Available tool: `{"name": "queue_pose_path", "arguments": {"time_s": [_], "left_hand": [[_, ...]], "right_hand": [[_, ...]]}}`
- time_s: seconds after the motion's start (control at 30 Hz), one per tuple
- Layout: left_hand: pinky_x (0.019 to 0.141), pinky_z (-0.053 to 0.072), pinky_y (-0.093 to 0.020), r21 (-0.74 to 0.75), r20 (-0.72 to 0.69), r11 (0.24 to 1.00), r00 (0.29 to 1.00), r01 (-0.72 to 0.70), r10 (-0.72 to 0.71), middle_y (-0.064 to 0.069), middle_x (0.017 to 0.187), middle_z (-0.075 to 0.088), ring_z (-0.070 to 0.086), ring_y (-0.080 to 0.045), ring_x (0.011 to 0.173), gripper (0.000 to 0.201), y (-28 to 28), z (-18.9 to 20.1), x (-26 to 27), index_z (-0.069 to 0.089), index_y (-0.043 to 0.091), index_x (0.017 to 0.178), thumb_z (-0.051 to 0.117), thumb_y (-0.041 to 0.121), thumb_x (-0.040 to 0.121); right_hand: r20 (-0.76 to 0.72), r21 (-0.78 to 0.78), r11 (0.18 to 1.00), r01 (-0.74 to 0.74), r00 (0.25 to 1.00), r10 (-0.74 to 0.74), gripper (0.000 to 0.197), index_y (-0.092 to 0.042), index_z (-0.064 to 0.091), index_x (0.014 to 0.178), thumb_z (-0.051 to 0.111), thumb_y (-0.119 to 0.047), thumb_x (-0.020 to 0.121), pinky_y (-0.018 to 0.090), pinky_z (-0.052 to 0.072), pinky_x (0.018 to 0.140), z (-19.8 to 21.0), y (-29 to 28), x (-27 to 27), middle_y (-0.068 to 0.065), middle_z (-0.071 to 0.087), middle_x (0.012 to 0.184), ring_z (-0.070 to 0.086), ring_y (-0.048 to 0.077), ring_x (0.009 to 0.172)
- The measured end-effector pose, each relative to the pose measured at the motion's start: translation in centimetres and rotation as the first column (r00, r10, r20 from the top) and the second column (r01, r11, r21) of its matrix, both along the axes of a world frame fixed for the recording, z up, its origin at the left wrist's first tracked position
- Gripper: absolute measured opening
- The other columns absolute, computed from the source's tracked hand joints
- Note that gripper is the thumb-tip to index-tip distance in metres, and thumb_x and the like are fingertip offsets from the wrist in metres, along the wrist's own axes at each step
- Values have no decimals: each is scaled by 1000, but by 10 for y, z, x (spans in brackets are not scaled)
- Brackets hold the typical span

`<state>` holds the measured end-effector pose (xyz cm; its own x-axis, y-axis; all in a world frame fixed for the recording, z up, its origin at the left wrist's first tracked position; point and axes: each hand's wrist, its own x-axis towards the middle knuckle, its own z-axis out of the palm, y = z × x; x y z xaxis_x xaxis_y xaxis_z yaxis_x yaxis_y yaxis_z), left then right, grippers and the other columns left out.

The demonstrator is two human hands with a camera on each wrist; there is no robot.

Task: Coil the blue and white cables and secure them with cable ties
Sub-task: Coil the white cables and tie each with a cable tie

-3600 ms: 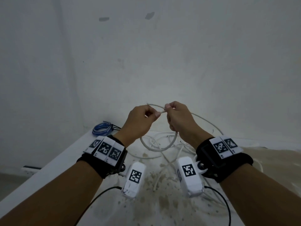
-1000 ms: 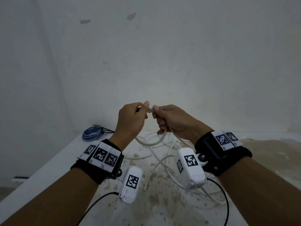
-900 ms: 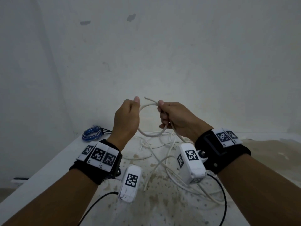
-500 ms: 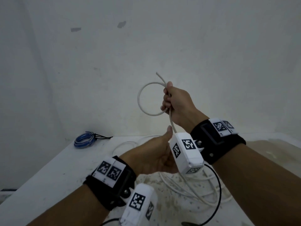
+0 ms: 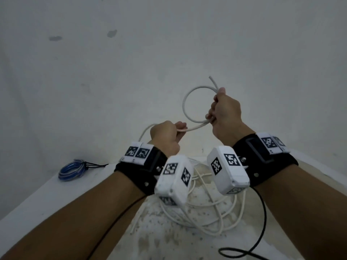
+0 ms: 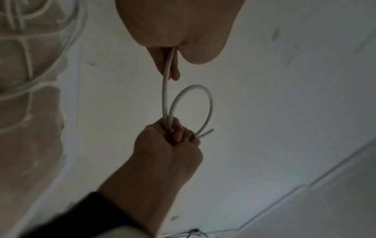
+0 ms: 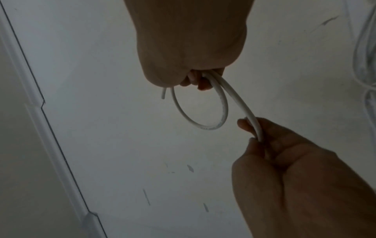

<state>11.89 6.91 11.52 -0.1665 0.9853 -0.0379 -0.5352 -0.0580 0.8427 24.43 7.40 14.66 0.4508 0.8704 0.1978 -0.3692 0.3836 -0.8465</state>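
Note:
My right hand (image 5: pixel 224 111) is raised and grips one round loop of the white cable (image 5: pixel 185 107), whose cut end sticks up past the thumb. From that fist a short stretch of cable runs down-left into my left hand (image 5: pixel 168 136), which is closed around it. The left wrist view shows the white cable (image 6: pixel 165 90) leaving my left hand (image 6: pixel 171 53) toward the right hand (image 6: pixel 173 136). In the right wrist view the loop of white cable (image 7: pixel 203 111) hangs under the right hand (image 7: pixel 189 64). The blue cable (image 5: pixel 71 169) lies coiled and tied at the table's far left.
Loose turns of white cable (image 5: pixel 204 211) lie tangled on the stained white table (image 5: pixel 47 196) beneath my wrists. A black wire (image 5: pixel 249 246) trails from the right wrist camera. A white wall stands close behind the table.
My left hand came up from under the right wrist and took hold of the cable just below the loop. The right hand has kept holding the loop aloft.

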Motion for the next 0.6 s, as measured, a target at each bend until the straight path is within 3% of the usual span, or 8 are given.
{"name": "queue_pose_path", "arguments": {"time_s": [0.1, 0.17, 0.23, 0.3, 0.37, 0.4, 0.5, 0.6], "left_hand": [[53, 58, -27, 115, -153, 993, 987, -37, 54, -15, 87, 69, 67, -16, 53, 13, -1, -5, 6, 54, -4, 104, 45, 5, 101], [55, 58, -28, 162, -295, 986, 951, -50, 96, -15, 93, 71, 69, -17, 57, 18, -2, -6, 1, 60, -3, 104, 49, 11, 101], [61, 60, -34, 208, -416, 977, 899, -54, 138, -13, 91, 72, 71, -20, 64, 22, -2, -6, -9, 64, 3, 91, 50, 17, 101], [74, 61, -40, 287, -556, 951, 789, -113, 261, -6, 86, 74, 72, -18, 73, 28, 3, -7, -24, 69, 12, 80, 53, 24, 99], [85, 57, -39, 374, -659, 916, 655, -142, 371, 4, 84, 76, 71, -15, 84, 27, 5, -8, -39, 73, 18, 82, 54, 29, 97], [86, 57, -37, 396, -669, 907, 632, -141, 390, 5, 85, 76, 71, -14, 84, 24, 6, -7, -46, 73, 18, 86, 55, 29, 97], [75, 61, -36, 406, -644, 909, 677, -93, 356, -3, 88, 74, 73, -15, 73, 19, 6, -5, -64, 72, 11, 93, 56, 22, 97], [64, 60, -33, 423, -663, 906, 671, -31, 332, -9, 94, 73, 74, -18, 71, 22, 7, -5, -83, 70, 3, 106, 57, 18, 97]], "right_hand": [[-33, -40, 999, 12, 999, -14, 37, -13, 53, 75, 45, -37, 102, 26, 37, 44, -13, 6, 3, -3, 39, 47, 34, 10, 31], [-54, -72, 997, -1, 999, -3, 37, -13, 53, 75, 46, -37, 102, 27, 37, 43, -23, 11, -3, -2, 40, 50, 35, 11, 31], [-69, -93, 995, -44, 997, 38, 37, -13, 52, 75, 45, -38, 102, 28, 37, 45, -32, 13, -13, -2, 40, 47, 35, 11, 31], [-87, -87, 989, -119, 990, 112, 37, -13, 51, 76, 43, -37, 103, 29, 36, 46, -40, 11, -27, -6, 38, 40, 34, 11, 29], [-95, -79, 975, -210, 975, 202, 36, -13, 50, 76, 43, -35, 104, 27, 35, 44, -45, 7, -43, -6, 36, 39, 32, 10, 31], [-97, -77, 965, -250, 965, 242, 36, -13, 51, 77, 43, -35, 104, 26, 35, 43, -48, 5, -51, -6, 35, 40, 31, 10, 32], [-102, -79, 941, -328, 942, 319, 35, -13, 50, 76, 43, -33, 104, 25, 35, 43, -55, 2, -69, -5, 34, 43, 30, 10, 34], [-84, -106, 926, -363, 931, 356, 34, -13, 50, 77, 44, -33, 103, 25, 36, 45, -59, 2, -83, -6, 34, 44, 30, 10, 35]]}}
